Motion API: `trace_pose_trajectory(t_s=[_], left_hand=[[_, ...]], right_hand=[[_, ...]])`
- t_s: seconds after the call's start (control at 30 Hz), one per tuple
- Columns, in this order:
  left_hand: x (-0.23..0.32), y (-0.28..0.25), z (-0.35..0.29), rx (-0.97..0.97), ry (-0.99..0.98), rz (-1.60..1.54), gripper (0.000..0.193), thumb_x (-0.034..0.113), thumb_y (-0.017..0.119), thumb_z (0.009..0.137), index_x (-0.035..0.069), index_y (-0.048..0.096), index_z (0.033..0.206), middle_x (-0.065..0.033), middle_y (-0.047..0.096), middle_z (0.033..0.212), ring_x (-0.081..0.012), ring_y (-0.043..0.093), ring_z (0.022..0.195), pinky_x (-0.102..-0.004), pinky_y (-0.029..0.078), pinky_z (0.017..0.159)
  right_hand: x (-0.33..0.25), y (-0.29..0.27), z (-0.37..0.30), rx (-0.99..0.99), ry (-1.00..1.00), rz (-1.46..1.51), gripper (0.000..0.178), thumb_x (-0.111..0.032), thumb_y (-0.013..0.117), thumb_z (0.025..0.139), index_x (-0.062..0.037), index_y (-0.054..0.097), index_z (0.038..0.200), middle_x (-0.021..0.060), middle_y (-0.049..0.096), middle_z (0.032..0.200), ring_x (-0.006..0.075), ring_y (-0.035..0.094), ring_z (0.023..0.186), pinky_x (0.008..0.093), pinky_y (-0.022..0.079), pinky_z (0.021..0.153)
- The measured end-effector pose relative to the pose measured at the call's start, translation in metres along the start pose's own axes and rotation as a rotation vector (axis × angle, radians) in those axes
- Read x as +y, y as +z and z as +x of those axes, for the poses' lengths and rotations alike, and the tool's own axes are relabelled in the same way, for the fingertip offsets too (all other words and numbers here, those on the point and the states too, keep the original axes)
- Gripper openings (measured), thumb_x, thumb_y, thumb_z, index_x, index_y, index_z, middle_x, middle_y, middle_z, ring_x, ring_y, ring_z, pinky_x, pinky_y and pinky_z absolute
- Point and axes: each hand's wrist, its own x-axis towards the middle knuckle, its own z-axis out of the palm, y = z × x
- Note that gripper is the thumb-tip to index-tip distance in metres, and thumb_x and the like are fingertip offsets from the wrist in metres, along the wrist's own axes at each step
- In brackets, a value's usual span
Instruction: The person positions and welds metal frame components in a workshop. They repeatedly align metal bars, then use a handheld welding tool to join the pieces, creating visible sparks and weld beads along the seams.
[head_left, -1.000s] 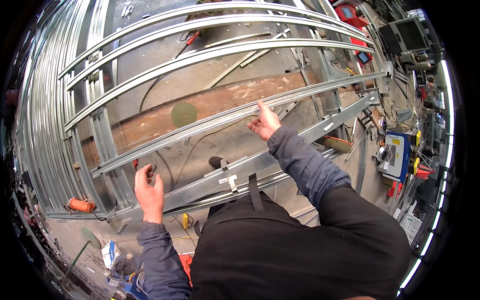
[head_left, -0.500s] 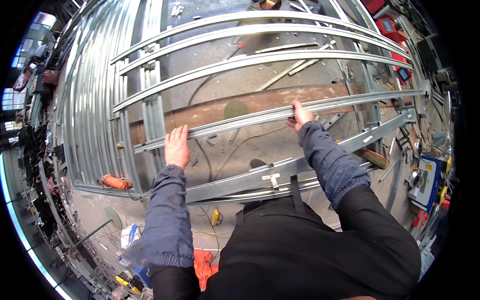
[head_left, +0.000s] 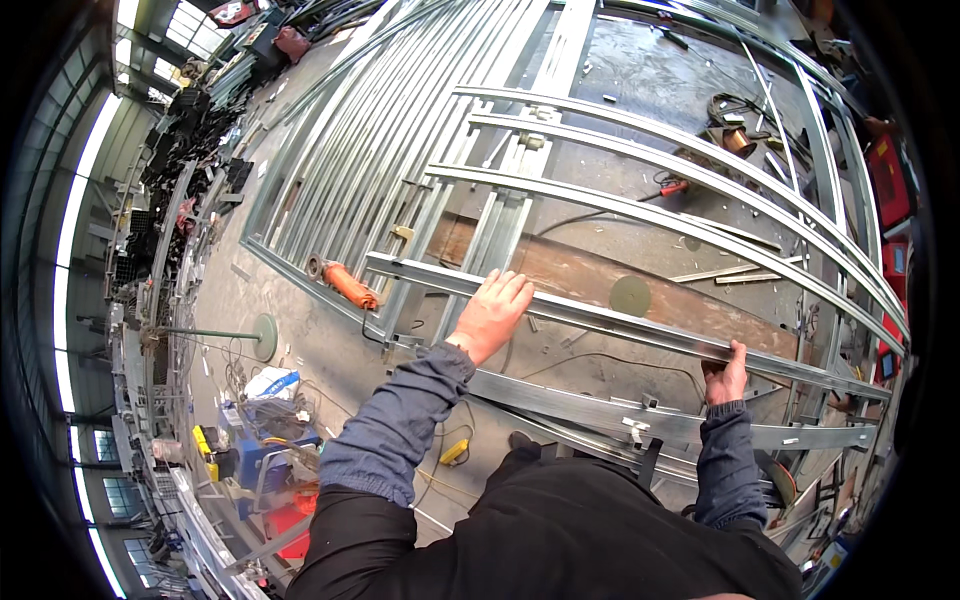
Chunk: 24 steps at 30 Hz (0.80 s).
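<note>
A long galvanized metal rail [head_left: 610, 326] runs slantwise across the frame in front of me. My left hand [head_left: 492, 315] lies over its left part, the fingers close together and bent over the far edge. Further right, my right hand [head_left: 727, 374] grips the same rail from the near side, thumb up against it; the other fingers are partly hidden. Beyond it, three similar rails [head_left: 640, 208] lie across the frame, roughly side by side. Nearer to my body is a wider flat metal beam [head_left: 580, 401].
An orange angle grinder [head_left: 348, 286] rests at the frame's left corner beside closely set metal bars [head_left: 370, 170]. A rusty beam [head_left: 560, 268] with a round green disc [head_left: 630, 296] lies beneath the rails. A yellow object [head_left: 455, 452] and cables are on the floor by my feet.
My view has turned to the left, so the frame appears slanted and further right. Both hands remain on the same rail.
</note>
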Motion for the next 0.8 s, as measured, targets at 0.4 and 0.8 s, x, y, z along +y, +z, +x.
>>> trace_pose_trajectory(t_s=[0.4, 0.8], left_hand=[[-0.114, -0.122, -0.262, -0.001, -0.271, 0.09, 0.057, 0.012, 0.082, 0.074, 0.006, 0.066, 0.129, -0.0125, 0.069, 0.128, -0.0346, 0.064, 0.126, -0.0522, 0.048, 0.114], [-0.158, -0.117, -0.65, -0.448, -1.006, 0.128, 0.072, 0.042, 0.086, 0.082, 0.015, 0.063, 0.144, -0.0233, 0.057, 0.152, -0.0376, 0.057, 0.137, -0.0479, 0.049, 0.112]], right_hand=[[0.158, 0.123, -0.209, -0.312, 0.035, -0.116, 0.024, -0.029, 0.073, 0.1, -0.0127, 0.059, 0.111, 0.0035, 0.07, 0.099, 0.0219, 0.072, 0.093, 0.0475, 0.063, 0.086], [0.335, 0.283, -0.347, -0.68, 0.394, -0.538, 0.051, -0.029, 0.081, 0.097, -0.0097, 0.055, 0.136, 0.0038, 0.065, 0.127, 0.0179, 0.061, 0.122, 0.0404, 0.055, 0.098]])
